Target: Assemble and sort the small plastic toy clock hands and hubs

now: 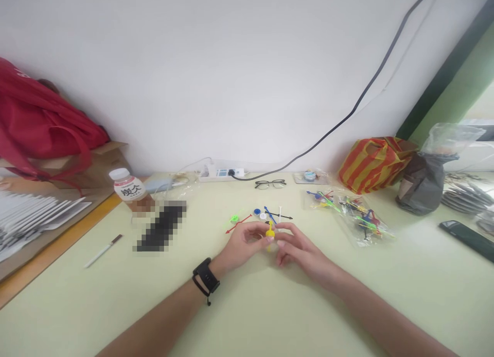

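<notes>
My left hand [243, 242] and my right hand [295, 246] meet at the middle of the pale green table [247, 305]. Both pinch a small yellow plastic piece [270, 234] between their fingertips. A black watch sits on my left wrist. Just beyond the hands lie loose small parts [262, 215]: a red stick, a blue stick, a black stick, a green piece and round blue and white caps. A clear bag of coloured sticks [351, 210] lies to the right of them.
A drink bottle [127, 188], a pen [103, 250] and a blurred dark object lie left. Glasses [270, 183] and a power strip [221, 173] are by the wall. A striped bag [372, 163], a grey bag [422, 182] and a phone [466, 238] are on the right.
</notes>
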Available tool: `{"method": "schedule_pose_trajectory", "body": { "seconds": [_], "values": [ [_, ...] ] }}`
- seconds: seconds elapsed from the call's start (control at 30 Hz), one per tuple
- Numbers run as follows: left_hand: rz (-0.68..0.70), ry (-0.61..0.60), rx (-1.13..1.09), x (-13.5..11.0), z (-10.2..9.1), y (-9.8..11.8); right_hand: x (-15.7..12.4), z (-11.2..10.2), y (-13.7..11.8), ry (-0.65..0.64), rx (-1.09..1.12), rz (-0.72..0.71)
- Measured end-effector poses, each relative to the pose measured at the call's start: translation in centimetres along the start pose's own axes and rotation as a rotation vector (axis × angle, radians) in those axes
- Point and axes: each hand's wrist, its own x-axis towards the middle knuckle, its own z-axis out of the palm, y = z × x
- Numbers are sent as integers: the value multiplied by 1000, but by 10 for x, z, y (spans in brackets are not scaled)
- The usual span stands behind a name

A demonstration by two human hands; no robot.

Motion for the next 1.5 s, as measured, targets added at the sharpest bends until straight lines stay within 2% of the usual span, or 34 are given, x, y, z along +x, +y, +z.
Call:
{"method": "schedule_pose_trajectory", "body": {
  "seconds": [0.1,0.3,0.47,0.63,0.8,0.93,1.1,1.37,1.5],
  "values": [
    [7,-8,-21,0,-1,2,-1,-1,-1,-92,-2,26],
    [12,-2,-42,-1,1,3,0,-2,-1,-65,-20,-30],
    [34,13,42,-2,2,5,0,0,1,-117,-6,-26],
    [64,22,66,-3,4,0,3,-5,-1,-19,-94,-40],
    [156,53,245,-5,10,1,3,-11,-8,112,-82,-85],
    [230,63,328,-7,12,2,3,-11,-9,135,-65,-102],
    [222,68,377,-7,10,0,4,-9,-7,135,-60,-94],
    [130,10,301,-6,10,5,4,-8,-7,108,-91,-73],
    [99,-46,120,-5,10,2,4,-8,-8,130,-69,-79]
  ]
}}
